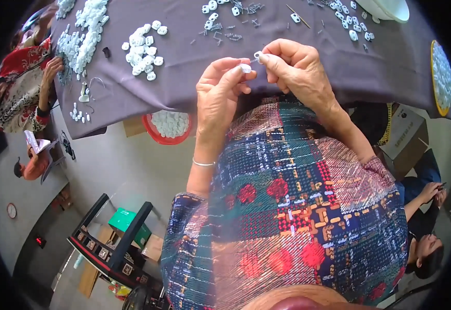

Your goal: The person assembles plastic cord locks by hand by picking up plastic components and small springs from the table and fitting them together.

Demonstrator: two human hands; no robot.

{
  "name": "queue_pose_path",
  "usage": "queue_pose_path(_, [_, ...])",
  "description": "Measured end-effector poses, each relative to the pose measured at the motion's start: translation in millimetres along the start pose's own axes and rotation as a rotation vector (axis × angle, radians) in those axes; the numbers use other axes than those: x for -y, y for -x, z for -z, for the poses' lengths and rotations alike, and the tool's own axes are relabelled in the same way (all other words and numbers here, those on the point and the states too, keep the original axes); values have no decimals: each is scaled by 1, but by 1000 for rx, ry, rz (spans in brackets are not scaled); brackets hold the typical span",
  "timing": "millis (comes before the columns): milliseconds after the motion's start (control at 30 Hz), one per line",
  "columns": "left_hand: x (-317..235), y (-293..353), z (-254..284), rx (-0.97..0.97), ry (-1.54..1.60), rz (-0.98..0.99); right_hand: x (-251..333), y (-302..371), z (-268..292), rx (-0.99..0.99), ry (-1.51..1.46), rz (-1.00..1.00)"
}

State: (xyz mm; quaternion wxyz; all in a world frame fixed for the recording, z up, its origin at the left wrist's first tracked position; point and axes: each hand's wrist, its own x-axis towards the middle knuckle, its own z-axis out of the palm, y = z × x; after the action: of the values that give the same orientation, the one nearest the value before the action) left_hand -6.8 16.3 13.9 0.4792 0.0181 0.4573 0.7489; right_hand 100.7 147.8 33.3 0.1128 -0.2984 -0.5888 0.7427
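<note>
Above the near edge of the table, my left hand pinches a small white plastic piece between thumb and fingers. Facing it, my right hand grips a small white part with a hole. A thin metal spring spans the short gap between the two parts. Which hand bears the spring's weight, I cannot tell. A pile of white plastic parts lies to the left of my hands. Beyond them, small metal springs are scattered near several more white parts.
A dark cloth covers the table. A red basin of white parts sits below its edge; a yellow-rimmed tray stands far right. A white bowl is at the back right. At left, another person's hand touches a large pile.
</note>
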Motion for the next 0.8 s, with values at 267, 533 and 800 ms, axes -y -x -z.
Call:
queue_pose_path(267, [1, -3, 1, -63, -18, 46, -3, -3, 3, -15, 41, 68])
queue_pose_path(533, [-1, -10, -3, -65, -50, 37, -3, -10, 4, -8, 48, 31])
queue_pose_path(800, [-2, -13, 0, -88, -94, 85, -6, -17, 4, 0, 84, 15])
